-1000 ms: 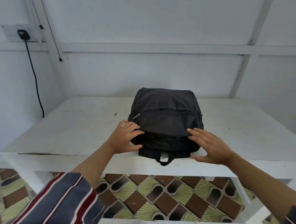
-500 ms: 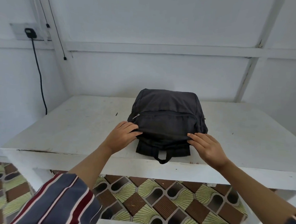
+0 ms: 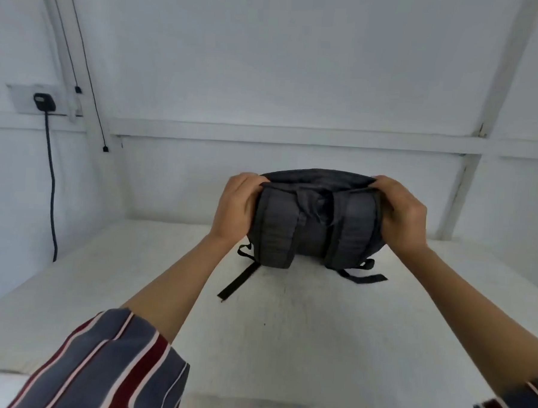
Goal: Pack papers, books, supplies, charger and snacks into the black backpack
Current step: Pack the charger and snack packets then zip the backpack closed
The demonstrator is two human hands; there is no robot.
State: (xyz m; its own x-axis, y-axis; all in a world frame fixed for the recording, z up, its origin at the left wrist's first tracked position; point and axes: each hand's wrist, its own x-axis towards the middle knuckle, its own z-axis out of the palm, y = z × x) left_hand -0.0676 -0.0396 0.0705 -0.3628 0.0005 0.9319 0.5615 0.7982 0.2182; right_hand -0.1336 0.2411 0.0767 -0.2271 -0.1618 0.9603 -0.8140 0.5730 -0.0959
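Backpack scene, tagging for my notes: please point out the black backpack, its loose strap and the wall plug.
black backpack (image 3: 314, 237), head view, middle of the back panel.
loose strap (image 3: 239, 280), head view, middle of the webbing.
wall plug (image 3: 44, 102), head view, black plug body.

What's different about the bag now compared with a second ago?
The black fabric backpack lay flat, pocket up, at the near edge of the white table. Now the left hand and right hand grip its top corners, having stood it up farther back, padded straps facing the camera. The table and black wall plug are unchanged.
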